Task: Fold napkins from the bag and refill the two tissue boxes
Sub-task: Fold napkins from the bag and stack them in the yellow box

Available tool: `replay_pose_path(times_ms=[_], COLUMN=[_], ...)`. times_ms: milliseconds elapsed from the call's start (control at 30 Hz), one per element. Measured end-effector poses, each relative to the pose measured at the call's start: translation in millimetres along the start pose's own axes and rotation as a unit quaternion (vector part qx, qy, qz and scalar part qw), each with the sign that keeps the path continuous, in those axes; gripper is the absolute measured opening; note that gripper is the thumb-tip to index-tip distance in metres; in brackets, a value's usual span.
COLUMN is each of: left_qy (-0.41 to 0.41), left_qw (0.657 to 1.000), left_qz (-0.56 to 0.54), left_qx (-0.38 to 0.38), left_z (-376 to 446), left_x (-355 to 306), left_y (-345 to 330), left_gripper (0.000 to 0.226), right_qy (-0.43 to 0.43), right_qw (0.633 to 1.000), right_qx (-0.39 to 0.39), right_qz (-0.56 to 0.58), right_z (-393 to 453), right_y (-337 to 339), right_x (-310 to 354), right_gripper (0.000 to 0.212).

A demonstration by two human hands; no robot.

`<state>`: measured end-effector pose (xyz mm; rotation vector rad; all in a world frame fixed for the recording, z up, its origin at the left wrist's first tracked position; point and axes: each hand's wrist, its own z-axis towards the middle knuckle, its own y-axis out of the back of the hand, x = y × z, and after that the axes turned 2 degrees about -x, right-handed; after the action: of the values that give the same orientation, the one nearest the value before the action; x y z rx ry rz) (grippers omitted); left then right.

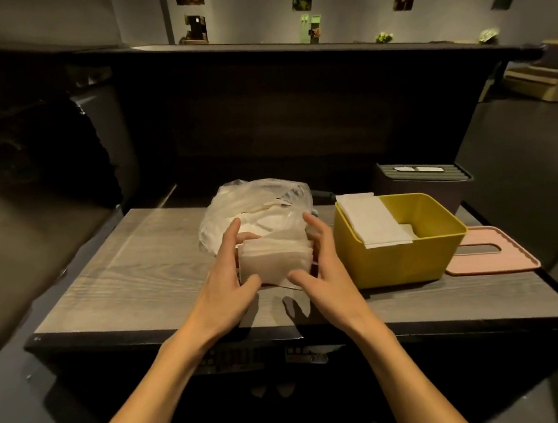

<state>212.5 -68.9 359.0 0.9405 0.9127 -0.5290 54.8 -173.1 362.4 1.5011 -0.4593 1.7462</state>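
1. My left hand (230,271) and right hand (317,265) sit near the front edge of the table (122,272), about mid-width. Fingers are mostly straight, only lightly bent, thumbs low at the near side. Between them they press the two ends of a stack of napkins (274,263).

2. The stack stands on edge, its broad face toward me, its long axis running left to right along the front edge. It seems to sit in a small reddish box (314,259), of which only slivers show at the sides, so I can't tell how full it is.

3. Just behind the stack, toward the middle of the table, is the clear plastic bag (252,203), touching or nearly touching it, still bulging with white napkins.

4. To my right, near the right edge, the yellow box (396,261) stands open. Folded napkins (371,222) lean across its left end, their long axis running front to back; the right part looks bare.

5. Its pink slotted lid (502,256) lies flat at the right edge, partly behind the box.

6. At the far right corner is a dark ribbed box (422,182).

7. My judgement: the task is midway. One box is being packed, the yellow one is part filled, plenty remains in the bag, and the lid is not yet on.
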Motion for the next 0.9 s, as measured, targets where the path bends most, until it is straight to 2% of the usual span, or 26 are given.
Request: replay_pose_path(times_ms=[100,233,400,500,600,667,733,833,900], left_qy=[-0.020,-0.042,-0.098,-0.098,-0.069,-0.045,-0.030,-0.041,-0.061], left_qw=[0.999,0.997,0.994,0.994,0.996,0.998,0.999,0.998,0.996], left_qz=[0.034,0.070,0.045,0.048,0.050,0.047,0.025,-0.029,-0.035], left_qx=[0.013,0.009,-0.016,-0.011,-0.018,-0.020,-0.025,-0.044,-0.054], left_z=[2.4,3.9,3.4,4.7,7.4,7.9,6.6,3.5,2.4], left_x=[4.8,6.4,2.9,4.7,7.9,9.6,8.5,5.7,2.9], left_y=[0.1,-2.9,-1.2,-1.5,-1.3,-0.5,0.6,1.5,2.6], left_gripper=[0.079,0.069,0.051,0.049,0.053,0.059,0.064,0.065,0.074], right_qy=[0.008,0.021,0.053,0.062,0.029,0.017,0.010,0.005,0.015], right_qw=[0.999,0.993,0.987,0.977,0.977,0.982,0.989,0.994,0.994], right_qx=[-0.002,-0.043,-0.021,-0.043,-0.081,-0.071,-0.042,-0.010,-0.007], right_qz=[-0.035,-0.105,-0.149,-0.201,-0.194,-0.174,-0.142,-0.106,-0.108], right_z=[0.8,0.4,-2.8,-2.6,-1.8,-1.0,-1.7,-2.3,-1.4], right_y=[-0.1,-1.4,-4.2,-3.4,-1.3,-1.9,-3.0,-4.6,-4.8], right_x=[-5.4,-8.9,-3.2,-5.2,-7.1,-5.7,-3.4,-1.2,-1.6], right_gripper=[0.086,0.068,0.076,0.056,0.044,0.047,0.060,0.081,0.087])
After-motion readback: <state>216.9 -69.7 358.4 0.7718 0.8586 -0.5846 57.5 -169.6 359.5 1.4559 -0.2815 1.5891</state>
